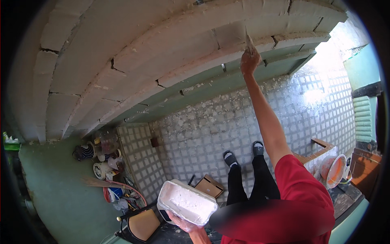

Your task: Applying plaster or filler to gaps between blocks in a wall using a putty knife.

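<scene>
My right arm reaches far forward and up. At its end my right hand (250, 64) is closed around a putty knife (249, 42), whose thin, whitish blade is seen nearly edge-on against the stepped white block surface (174, 53). Whether the blade touches that surface I cannot tell. Low and near my body, my left hand (183, 221) grips the near side of a white rectangular tub (167, 195). White paste, like plaster, lies in the tub and coats its walls. Pale smears mark the fingers of my left hand.
Dark gaps split the blocks. White crumbs lie on the tiled floor (195, 122). A cardboard box (209, 186) and a chair (143, 224) are near the tub. Buckets and tools (101, 171) crowd the left wall. At right stand a wooden-edged stand (321, 152) and an orange-white basin (335, 171).
</scene>
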`<move>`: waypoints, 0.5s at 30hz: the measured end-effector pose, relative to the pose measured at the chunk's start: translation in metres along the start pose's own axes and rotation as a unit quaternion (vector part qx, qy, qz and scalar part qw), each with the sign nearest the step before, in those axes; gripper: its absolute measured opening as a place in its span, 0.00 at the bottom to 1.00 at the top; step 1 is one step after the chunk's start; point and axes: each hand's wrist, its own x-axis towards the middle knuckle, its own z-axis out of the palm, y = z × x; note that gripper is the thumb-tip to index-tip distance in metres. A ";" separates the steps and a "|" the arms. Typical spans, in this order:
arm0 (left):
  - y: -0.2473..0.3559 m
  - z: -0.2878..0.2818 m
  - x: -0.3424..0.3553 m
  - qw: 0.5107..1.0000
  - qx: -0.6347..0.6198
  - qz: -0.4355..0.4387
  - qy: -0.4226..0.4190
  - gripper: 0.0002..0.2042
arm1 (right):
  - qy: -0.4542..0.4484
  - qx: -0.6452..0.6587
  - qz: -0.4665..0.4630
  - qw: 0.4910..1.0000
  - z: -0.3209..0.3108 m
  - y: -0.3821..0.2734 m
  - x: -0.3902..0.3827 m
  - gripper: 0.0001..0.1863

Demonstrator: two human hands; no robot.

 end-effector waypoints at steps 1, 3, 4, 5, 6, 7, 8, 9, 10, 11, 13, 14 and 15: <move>-0.002 0.001 0.000 1.000 0.003 0.000 0.001 0.31 | 0.000 -0.001 0.003 1.000 0.005 0.002 0.000 0.24; -0.005 0.006 -0.001 1.000 0.029 -0.002 0.007 0.31 | 0.003 0.048 -0.040 0.998 0.017 0.002 0.004 0.22; -0.006 0.005 0.000 0.999 0.031 -0.002 0.007 0.31 | 0.003 0.048 -0.038 0.998 0.022 0.002 0.000 0.22; -0.007 0.002 0.001 1.000 0.022 -0.016 0.004 0.31 | 0.019 0.045 -0.064 0.997 0.027 0.001 -0.005 0.21; -0.007 0.001 0.002 0.999 0.015 -0.029 0.002 0.31 | 0.034 0.043 -0.088 0.995 0.033 -0.002 -0.013 0.21; -0.006 0.004 0.002 0.999 0.018 -0.029 0.003 0.31 | 0.033 0.041 -0.085 0.995 0.037 -0.003 -0.023 0.21; -0.004 0.008 0.000 0.999 0.017 -0.030 0.001 0.31 | -0.041 0.060 -0.031 0.997 0.040 -0.005 -0.034 0.21; -0.003 0.011 -0.002 0.999 0.017 -0.028 0.000 0.31 | -0.116 0.081 0.024 0.990 0.045 -0.008 -0.047 0.20; -0.004 0.011 -0.001 0.999 0.019 -0.029 -0.001 0.31 | -0.114 0.079 0.026 0.990 0.050 -0.015 -0.056 0.20; -0.005 0.011 0.000 0.999 0.024 -0.032 -0.006 0.31 | -0.085 0.097 -0.037 0.991 0.055 -0.023 -0.065 0.20; -0.003 0.011 0.001 0.999 0.033 -0.034 -0.013 0.31 | -0.053 0.115 -0.097 0.987 0.053 -0.027 -0.072 0.20; -0.003 0.011 0.001 0.999 0.032 -0.029 -0.017 0.31 | -0.064 0.111 -0.078 0.989 0.049 -0.027 -0.071 0.20; -0.003 0.012 0.002 0.999 0.028 -0.024 -0.020 0.31 | -0.075 0.109 -0.060 0.989 0.047 -0.028 -0.071 0.21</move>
